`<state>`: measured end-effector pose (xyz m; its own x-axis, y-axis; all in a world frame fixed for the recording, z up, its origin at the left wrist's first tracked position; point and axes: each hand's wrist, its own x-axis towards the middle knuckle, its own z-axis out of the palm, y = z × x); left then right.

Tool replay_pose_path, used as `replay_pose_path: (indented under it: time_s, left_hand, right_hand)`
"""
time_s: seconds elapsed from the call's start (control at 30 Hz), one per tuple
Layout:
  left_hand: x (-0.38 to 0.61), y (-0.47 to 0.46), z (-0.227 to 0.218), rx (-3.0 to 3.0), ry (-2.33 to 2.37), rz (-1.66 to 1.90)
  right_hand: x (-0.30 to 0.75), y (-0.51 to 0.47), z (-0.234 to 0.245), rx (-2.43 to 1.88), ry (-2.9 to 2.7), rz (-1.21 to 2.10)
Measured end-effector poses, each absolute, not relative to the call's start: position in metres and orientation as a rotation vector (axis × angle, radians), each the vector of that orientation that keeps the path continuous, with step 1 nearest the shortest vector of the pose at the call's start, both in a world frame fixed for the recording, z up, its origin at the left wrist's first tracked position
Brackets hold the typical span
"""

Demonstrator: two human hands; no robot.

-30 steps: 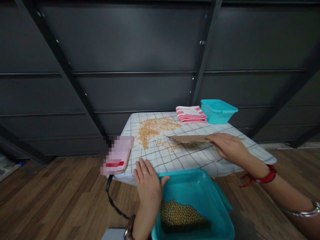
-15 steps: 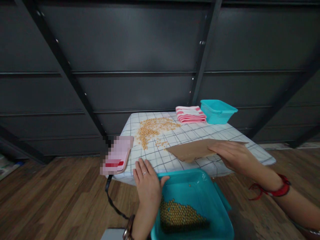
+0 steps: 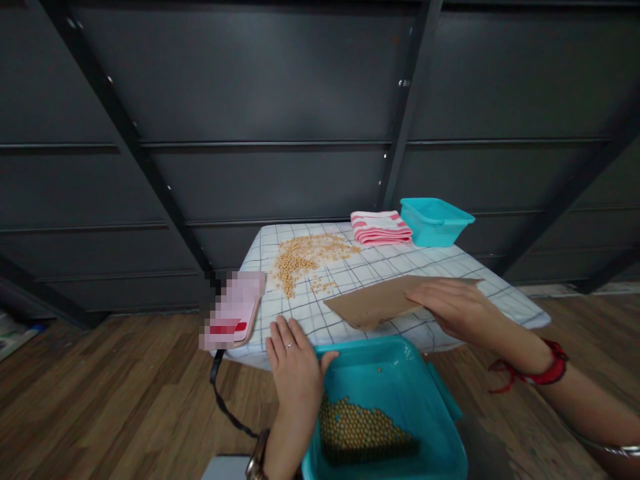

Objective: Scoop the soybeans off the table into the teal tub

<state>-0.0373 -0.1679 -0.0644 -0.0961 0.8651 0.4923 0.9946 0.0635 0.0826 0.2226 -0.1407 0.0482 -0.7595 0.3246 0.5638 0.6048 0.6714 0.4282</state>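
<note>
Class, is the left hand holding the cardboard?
No: the right hand holds the cardboard, while the left hand is at a corner of the near turquoise basin.

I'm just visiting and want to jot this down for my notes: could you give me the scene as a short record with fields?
Left hand: spread, fingers by the near edge of the checked cloth, thumb at the rim of the large teal tub
Right hand: gripping a cardboard piece
In the tub: yellowish beans, gathered toward the near side
Loose on cloth: scattered beans
Far side: folded pink-and-white towel, small turquoise container
Left side: flat pink item, partly pixelated
</note>
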Motion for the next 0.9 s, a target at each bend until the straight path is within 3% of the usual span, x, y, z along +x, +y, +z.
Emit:
replay_pose_path:
  time_s: [0.9]
  left_hand:
    - [-0.038,-0.169,-0.062,-1.891,-2.029,-0.507]
  right_hand:
    - [0.226,-0.13,0.056,-0.772,-2.381,-0.836]
